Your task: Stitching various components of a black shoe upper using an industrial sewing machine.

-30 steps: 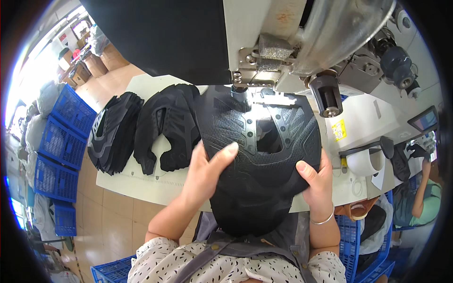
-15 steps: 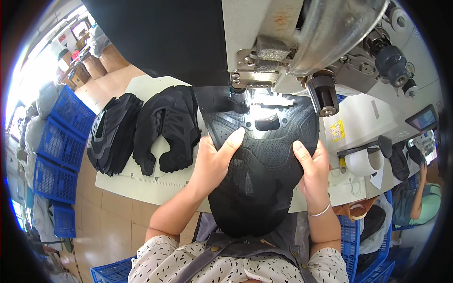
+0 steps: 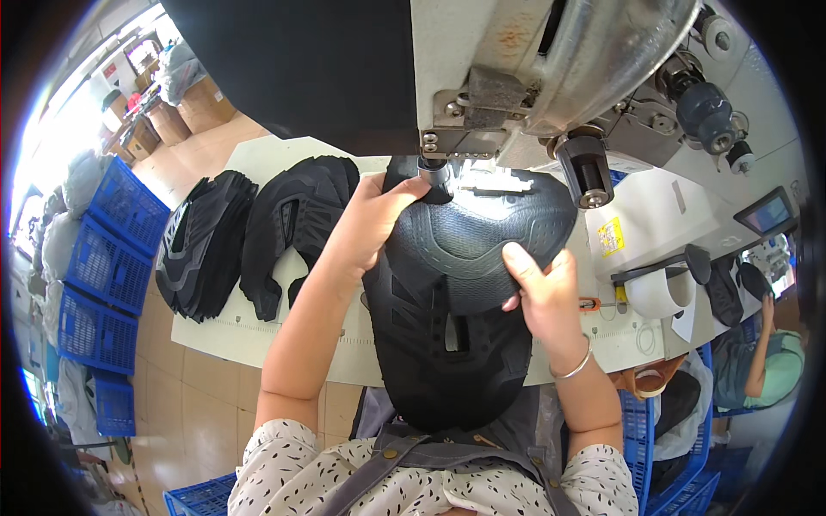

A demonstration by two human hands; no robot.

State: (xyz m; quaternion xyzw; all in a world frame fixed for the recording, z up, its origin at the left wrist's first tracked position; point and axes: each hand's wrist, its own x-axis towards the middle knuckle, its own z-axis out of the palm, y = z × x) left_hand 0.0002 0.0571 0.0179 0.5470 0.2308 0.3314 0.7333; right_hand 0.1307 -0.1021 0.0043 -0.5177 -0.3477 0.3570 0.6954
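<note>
A black shoe upper (image 3: 465,228) with a ridged, rounded front lies under the sewing machine's head, its far edge in bright light by the presser foot (image 3: 435,172). My left hand (image 3: 376,215) grips its left edge, the thumb close to the foot. On its right side, my right hand (image 3: 544,288) pinches it, thumb on top and fingers partly hidden beneath. Below it, toward my lap, spreads a black shoe piece (image 3: 404,370) with a slot in its middle; whether the two are joined I cannot tell. The needle is not discernible.
The sewing machine (image 3: 490,77) overhangs the pale table (image 3: 344,353). Two stacks of black shoe uppers (image 3: 206,249) (image 3: 323,202) stand on the left. Small scissors (image 3: 589,304) and a white cup-like holder (image 3: 658,297) lie right. Blue crates (image 3: 103,267) line the left; another person (image 3: 779,365) sits far right.
My left hand has moved forward to beside the presser foot, and my right hand inward. The upper has shifted and turned, its rounded front now under the light and the slotted piece below exposed.
</note>
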